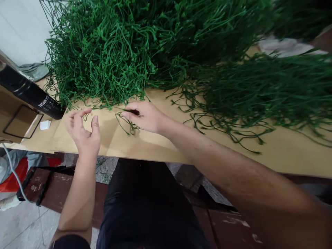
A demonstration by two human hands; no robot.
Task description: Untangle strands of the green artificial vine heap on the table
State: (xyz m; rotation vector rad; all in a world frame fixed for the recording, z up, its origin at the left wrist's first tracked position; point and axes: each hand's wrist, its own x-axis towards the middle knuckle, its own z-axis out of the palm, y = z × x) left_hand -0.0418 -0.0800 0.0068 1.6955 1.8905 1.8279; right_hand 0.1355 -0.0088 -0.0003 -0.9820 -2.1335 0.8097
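My right hand (pixel 146 117) is closed, its thumb and fingers pinching a few thin green artificial stems (pixel 127 129) with small branched tips, which dangle over the table edge side. To its left, my left hand (pixel 84 135) holds nothing; its fingers are half bent and the thumb stands apart. Just beyond both hands rises a large tangled heap of the same green stems (pixel 111 55). On the right lies a second, flatter heap (pixel 272 90), its loose ends spreading toward me.
Tan paper or board covers the table (pixel 160 148). At the left a black flask (pixel 36 97) leans beside a cardboard box (pixel 7 103) and a small white scrap (pixel 45 125). Below the table edge is a dark red wooden bench (pixel 62 186). White material (pixel 285 45) lies at the back right.
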